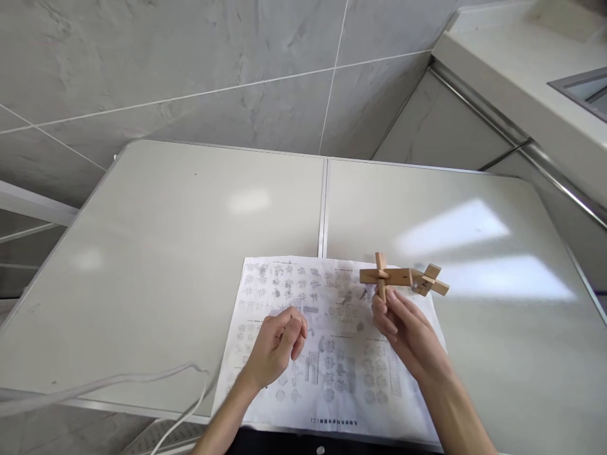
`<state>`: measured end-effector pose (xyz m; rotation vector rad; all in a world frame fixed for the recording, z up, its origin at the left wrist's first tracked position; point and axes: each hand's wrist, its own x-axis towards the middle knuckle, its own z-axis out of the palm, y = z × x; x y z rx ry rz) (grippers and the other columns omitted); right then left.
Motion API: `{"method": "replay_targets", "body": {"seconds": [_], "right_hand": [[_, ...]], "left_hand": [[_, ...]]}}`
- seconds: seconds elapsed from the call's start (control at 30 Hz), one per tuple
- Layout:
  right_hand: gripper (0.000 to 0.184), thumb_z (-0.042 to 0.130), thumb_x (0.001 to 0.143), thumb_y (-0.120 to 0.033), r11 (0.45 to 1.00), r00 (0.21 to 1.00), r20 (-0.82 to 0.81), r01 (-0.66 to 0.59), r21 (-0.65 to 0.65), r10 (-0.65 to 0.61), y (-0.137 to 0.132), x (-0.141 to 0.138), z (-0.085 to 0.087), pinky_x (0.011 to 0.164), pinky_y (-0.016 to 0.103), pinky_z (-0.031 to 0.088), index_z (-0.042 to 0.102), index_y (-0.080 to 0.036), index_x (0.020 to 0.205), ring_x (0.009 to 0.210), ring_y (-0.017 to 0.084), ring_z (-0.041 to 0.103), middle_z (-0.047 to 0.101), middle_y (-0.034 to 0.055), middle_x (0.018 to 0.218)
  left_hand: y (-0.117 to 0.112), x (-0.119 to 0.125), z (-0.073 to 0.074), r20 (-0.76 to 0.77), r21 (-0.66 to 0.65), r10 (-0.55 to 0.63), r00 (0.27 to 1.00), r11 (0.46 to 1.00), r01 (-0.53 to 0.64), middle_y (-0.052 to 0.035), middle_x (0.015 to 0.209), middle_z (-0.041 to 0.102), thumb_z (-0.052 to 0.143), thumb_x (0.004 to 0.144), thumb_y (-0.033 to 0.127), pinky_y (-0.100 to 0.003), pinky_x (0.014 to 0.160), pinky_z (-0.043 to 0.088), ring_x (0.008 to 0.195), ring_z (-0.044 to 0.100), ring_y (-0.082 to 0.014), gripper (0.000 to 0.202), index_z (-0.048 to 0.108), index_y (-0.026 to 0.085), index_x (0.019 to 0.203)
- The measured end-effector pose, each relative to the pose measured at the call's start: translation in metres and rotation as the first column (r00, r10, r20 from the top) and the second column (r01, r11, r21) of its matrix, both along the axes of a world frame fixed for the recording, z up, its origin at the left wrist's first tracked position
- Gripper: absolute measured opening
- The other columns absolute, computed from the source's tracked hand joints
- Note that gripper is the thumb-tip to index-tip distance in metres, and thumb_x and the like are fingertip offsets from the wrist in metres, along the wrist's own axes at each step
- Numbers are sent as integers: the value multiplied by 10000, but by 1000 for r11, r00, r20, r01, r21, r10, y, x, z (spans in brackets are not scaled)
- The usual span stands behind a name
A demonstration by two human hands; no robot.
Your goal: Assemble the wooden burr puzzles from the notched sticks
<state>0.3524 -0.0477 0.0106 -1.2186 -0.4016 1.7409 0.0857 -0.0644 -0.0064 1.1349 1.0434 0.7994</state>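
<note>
My right hand [406, 330] is closed on a wooden burr puzzle piece assembly [385, 277], several notched sticks crossed together, held up above the right part of a printed instruction sheet [332, 373]. A second small wooden cross piece [430, 282] lies on the table just right of the held one, touching or nearly touching it. My left hand [279, 341] hovers over the left middle of the sheet with fingers loosely curled and nothing visible in them.
The sheet lies on a pale folding table [165, 253] with a centre seam [323, 208]. A white cable [118, 382] runs along the table's near left edge. Grey floor tiles lie beyond, and a white counter [521, 69] stands at the upper right.
</note>
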Motion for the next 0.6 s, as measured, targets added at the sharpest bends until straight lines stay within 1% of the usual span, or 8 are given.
{"method": "replay_targets", "body": {"seconds": [0.1,0.23,0.37,0.5,0.6], "right_hand": [[242,808,967,-367,991,991,-31,132,-2,-132,4,9,-4,459,186,373,646,-203,894,568,80,314,510,-7,821],[242,824,952,-313,977,970,-111,213,-24,-214,7,15,-7,435,156,397,631,-189,877,553,64,326,503,-18,808],[248,843,931,-272,970,955,-168,237,-58,-243,8,17,-9,411,143,415,612,-196,879,532,55,337,502,-32,790],[250,856,908,-249,965,947,-190,244,-93,-258,10,17,-11,386,126,414,612,-198,918,514,43,344,517,-41,790],[250,856,906,-241,966,946,-197,242,-94,-256,14,16,-11,376,114,415,614,-195,952,510,38,358,521,-46,784]], "left_hand": [[0,0,0,-3,-8,2,1000,1000,-2,63,485,450,436,1082,641,-228,483,335,439,376,-86,541,541,197,789],[-1,0,0,-15,-7,-1,1000,1000,1,65,487,451,452,1086,617,-223,478,330,434,364,-79,524,540,197,786],[-1,1,0,-22,1,-2,1000,1000,3,63,491,460,461,1089,598,-220,472,322,433,363,-75,512,535,197,780],[-1,2,-1,-24,10,-3,1000,1000,3,67,489,453,465,1095,574,-215,468,316,432,358,-71,496,533,196,781],[0,2,-1,-22,7,-6,1000,1000,7,70,489,450,465,1098,560,-210,460,302,428,349,-68,483,533,197,787]]}}
